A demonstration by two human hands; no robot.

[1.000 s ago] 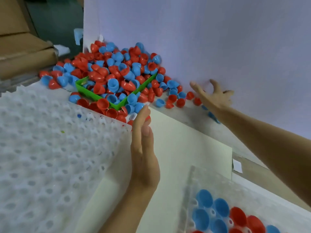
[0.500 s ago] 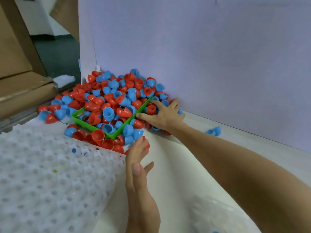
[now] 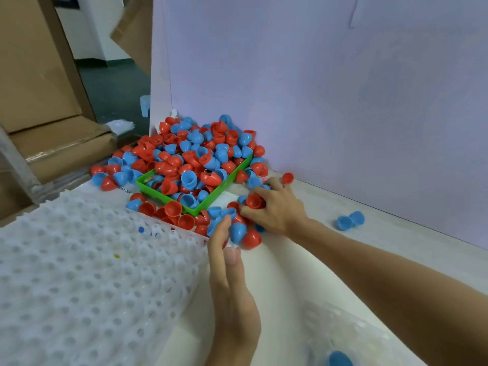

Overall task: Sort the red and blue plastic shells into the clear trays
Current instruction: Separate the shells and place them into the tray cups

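A heap of red and blue shells fills and spills over a green tray against the wall. My right hand lies on loose shells just right of that tray, its thumb and bent fingers curled round a red shell. Standing on edge beside the white dimpled tray is my left hand, fingers straight, tips touching a blue shell and a red shell. A clear tray at the bottom right holds a blue shell.
Two blue shells lie apart on the table to the right, and one red shell sits by the lavender wall board. Cardboard boxes stand at the left.
My right hand came from the wall onto the shells, then dragged a cluster back toward my left hand. The left hand stayed on edge by the white tray. The view tilted up.
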